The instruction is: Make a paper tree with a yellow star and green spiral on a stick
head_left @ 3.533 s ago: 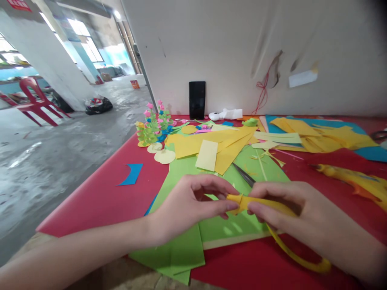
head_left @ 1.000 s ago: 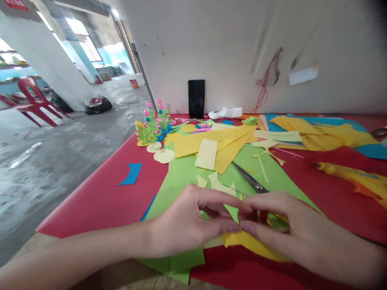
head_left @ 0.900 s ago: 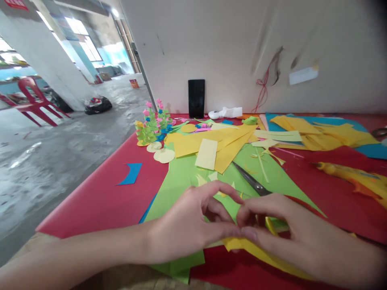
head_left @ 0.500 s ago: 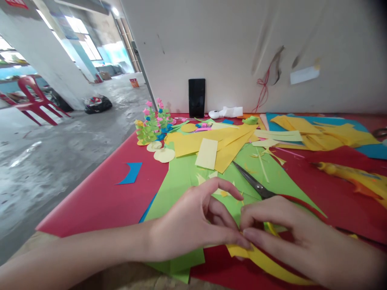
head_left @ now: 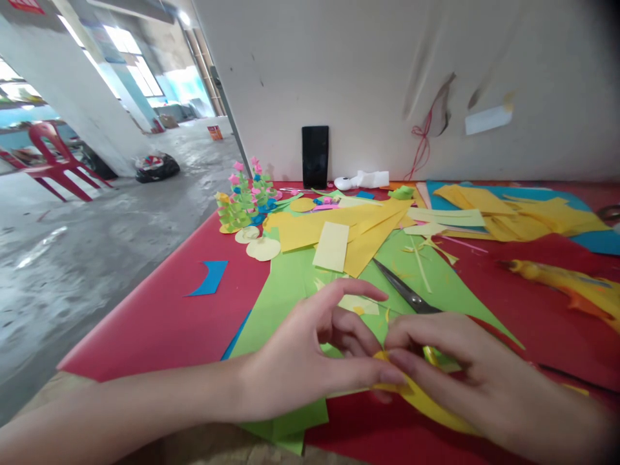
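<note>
My left hand (head_left: 310, 358) and my right hand (head_left: 465, 374) meet low over the red table (head_left: 159, 323). Together they pinch a curved strip of yellow paper (head_left: 426, 403) that trails off to the lower right under my right palm. The left thumb and a finger press its near end, while the left index finger is lifted above. My right fingers are curled over the strip. Just behind the right hand lie dark scissors (head_left: 404, 292) on a big green sheet (head_left: 285, 284).
Yellow and pale paper pieces (head_left: 339, 236) are heaped beyond the hands, more yellow on blue paper (head_left: 513, 210) at right. Small paper trees (head_left: 245, 197) stand at back left. A black phone (head_left: 315, 157) leans on the wall. A blue scrap (head_left: 210, 278) lies left.
Both hands have come down from above the green sheet to the table's near edge. The yellow strip has been drawn through the fingers, and my left index finger has lifted.
</note>
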`<state>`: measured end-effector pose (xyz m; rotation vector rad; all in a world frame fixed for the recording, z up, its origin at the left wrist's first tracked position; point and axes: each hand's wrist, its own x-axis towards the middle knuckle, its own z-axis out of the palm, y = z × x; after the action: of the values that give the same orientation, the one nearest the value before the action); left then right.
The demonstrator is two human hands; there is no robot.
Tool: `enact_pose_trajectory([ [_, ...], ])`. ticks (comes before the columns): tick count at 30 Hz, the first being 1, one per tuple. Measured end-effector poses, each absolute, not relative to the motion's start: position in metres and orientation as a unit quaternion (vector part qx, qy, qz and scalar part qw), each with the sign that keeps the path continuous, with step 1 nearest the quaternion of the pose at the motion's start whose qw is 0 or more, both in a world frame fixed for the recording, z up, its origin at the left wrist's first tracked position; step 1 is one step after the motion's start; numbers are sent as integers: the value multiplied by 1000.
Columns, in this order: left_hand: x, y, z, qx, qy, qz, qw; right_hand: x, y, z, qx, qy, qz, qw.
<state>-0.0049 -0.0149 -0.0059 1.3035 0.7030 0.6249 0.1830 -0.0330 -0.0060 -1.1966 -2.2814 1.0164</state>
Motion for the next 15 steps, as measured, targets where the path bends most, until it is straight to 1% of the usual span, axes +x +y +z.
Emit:
enact_pose_trajectory([
  [5,-2,-17,-7,602,311,295,674,183,-36,-6,-428,-807,317,254],
  [11,-1,-15,-7,590,319,280,687,181,-38,-12,-450,-808,284,253],
  [15,-1,-13,-6,574,339,284,689,180,-36,-16,-457,-796,300,259],
])
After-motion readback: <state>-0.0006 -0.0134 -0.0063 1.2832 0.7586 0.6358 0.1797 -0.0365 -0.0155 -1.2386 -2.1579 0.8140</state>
